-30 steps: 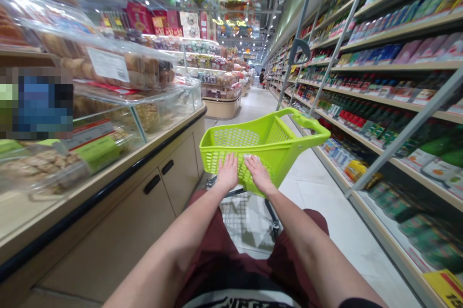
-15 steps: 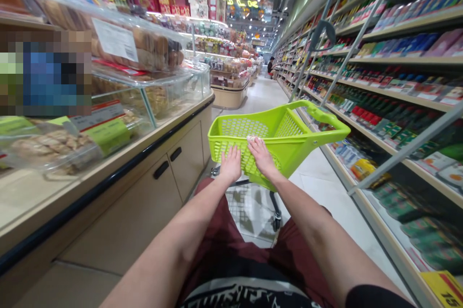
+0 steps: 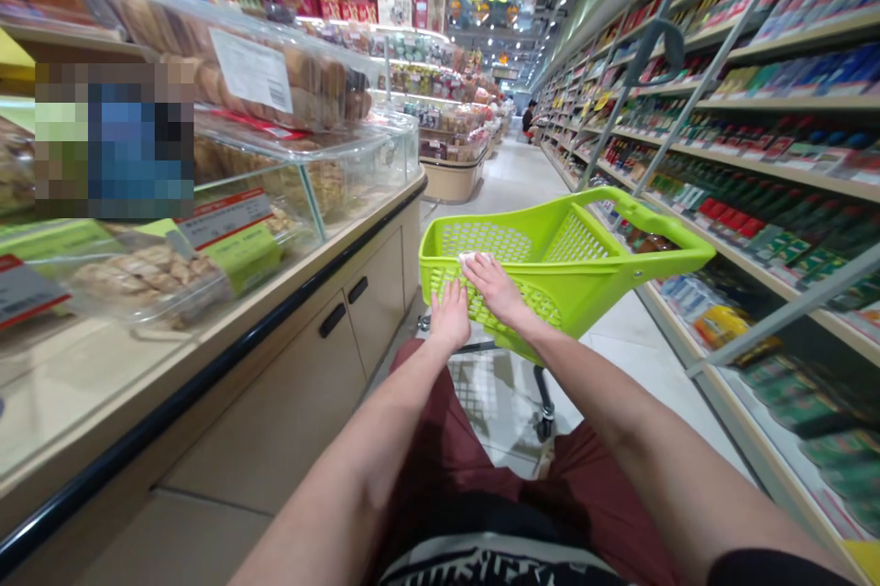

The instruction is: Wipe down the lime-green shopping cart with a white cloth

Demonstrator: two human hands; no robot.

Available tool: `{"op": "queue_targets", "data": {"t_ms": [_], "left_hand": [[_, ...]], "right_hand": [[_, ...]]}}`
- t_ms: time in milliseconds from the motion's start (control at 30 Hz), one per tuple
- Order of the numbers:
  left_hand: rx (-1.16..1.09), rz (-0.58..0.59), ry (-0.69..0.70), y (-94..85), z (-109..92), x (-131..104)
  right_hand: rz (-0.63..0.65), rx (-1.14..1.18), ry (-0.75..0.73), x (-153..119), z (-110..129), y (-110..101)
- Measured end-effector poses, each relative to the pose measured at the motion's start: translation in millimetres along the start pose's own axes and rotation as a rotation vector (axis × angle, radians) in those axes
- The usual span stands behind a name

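Observation:
A lime-green shopping cart [image 3: 591, 293] with perforated plastic sides stands sideways in front of my knees. My left hand [image 3: 451, 315] lies with outstretched fingers against the near side of the basket, below its rim, and holds nothing. On the rim, my right hand [image 3: 493, 285] presses a small white cloth or tissue [image 3: 474, 259], which pokes out beyond the fingertips. Both hands are close together near the basket's left end. The cart's dark legs and a caster show below.
Along the left runs a counter [image 3: 275, 366] with packaged baked goods [image 3: 268, 72]. Tall stocked shelves [image 3: 790, 173] line the right, with a metal ladder [image 3: 680, 91] against them. Far down the aisle is a person [image 3: 529, 118] in dark clothing.
My right hand has slid left along the cart's rim with the white cloth, nearer the basket's left end. The view has shifted, so the surroundings and cart appear further right.

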State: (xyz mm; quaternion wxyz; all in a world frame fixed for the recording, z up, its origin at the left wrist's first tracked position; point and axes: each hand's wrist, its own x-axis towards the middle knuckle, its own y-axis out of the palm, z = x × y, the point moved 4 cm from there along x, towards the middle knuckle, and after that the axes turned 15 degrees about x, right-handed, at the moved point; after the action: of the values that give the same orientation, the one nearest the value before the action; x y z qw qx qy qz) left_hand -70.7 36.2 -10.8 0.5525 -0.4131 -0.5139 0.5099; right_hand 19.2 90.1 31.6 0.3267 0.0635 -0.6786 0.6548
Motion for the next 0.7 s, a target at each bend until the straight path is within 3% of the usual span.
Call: {"op": "queue_targets", "data": {"t_ms": [100,300,400,533,700], "left_hand": [[0.001,-0.001,-0.015,2.4,14.1,0.0],[-0.005,0.069,-0.094,30.4,42.6,-3.8],[-0.003,0.108,-0.115,43.8,50.0,-3.9],[0.025,0.155,-0.177,53.2,61.6,-1.6],[0.059,0.175,-0.205,58.2,69.9,-3.1]], "right_hand": [[0.085,-0.039,0.032,5.4,-4.1,13.1],[0.291,-0.042,0.004,-26.7,-6.9,47.2],[0.236,-0.005,-0.059,-12.7,1.0,50.1],[0.078,0.036,-0.148,32.6,15.1,50.7],[0.092,0.043,-0.153,57.8,14.5,66.2]]}}
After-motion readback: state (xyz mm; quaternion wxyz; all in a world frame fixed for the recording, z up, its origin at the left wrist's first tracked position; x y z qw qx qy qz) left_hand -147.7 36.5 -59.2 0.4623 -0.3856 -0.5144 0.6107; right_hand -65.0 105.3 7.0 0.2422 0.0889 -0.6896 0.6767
